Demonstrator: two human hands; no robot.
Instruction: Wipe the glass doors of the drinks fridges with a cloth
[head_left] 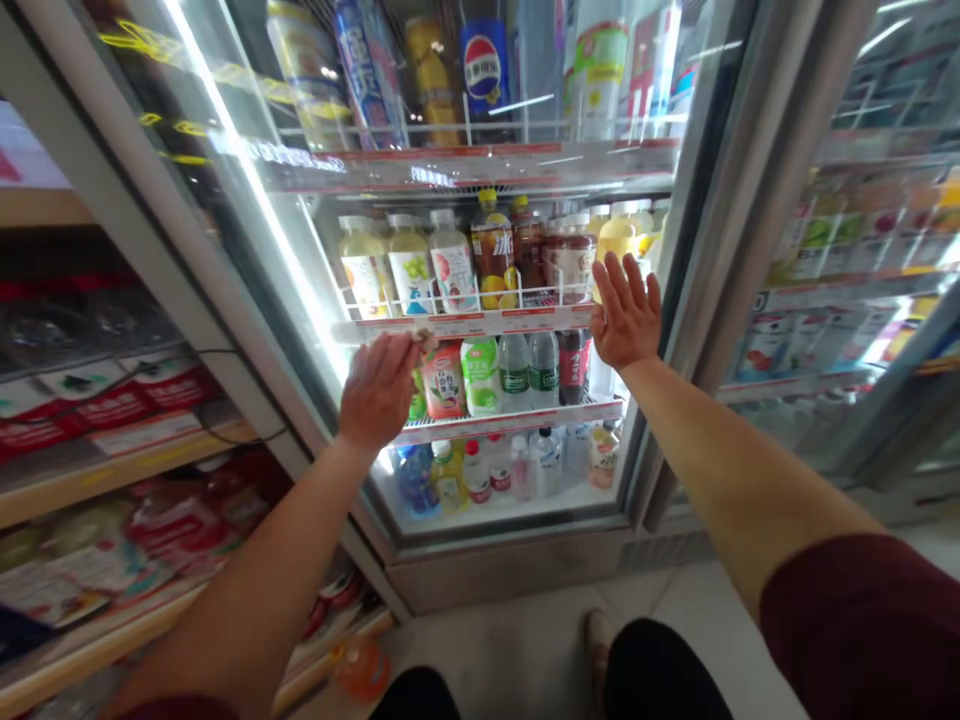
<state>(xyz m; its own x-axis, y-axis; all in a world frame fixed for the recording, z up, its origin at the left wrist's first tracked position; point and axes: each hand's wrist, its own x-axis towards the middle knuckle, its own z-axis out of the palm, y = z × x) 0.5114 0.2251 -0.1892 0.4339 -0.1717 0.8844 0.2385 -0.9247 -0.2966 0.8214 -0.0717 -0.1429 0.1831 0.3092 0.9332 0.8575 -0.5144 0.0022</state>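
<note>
In front of me stands a drinks fridge with a glass door (517, 515), which looks closed, with light reflections across it. My left hand (379, 390) is at the door's left side, palm toward the glass and fingers together. At its fingertips a crumpled pale cloth (426, 341) sticks out; most of it is hidden by the hand. Higher up on the right, my right hand (628, 310) has its fingers stretched and spread, palm to the glass, holding nothing. Between the hands, behind the glass, show a brown tea bottle (493, 250) with a yellow cap and a green-labelled carton-like bottle (480, 375).
Wooden shelves (135, 455) with red and white packs run along the left. An orange bottle (361, 668) stands low by the shelf foot. A second glass-fronted fridge (847, 230) is on the right. My feet are on the tiled floor (510, 640).
</note>
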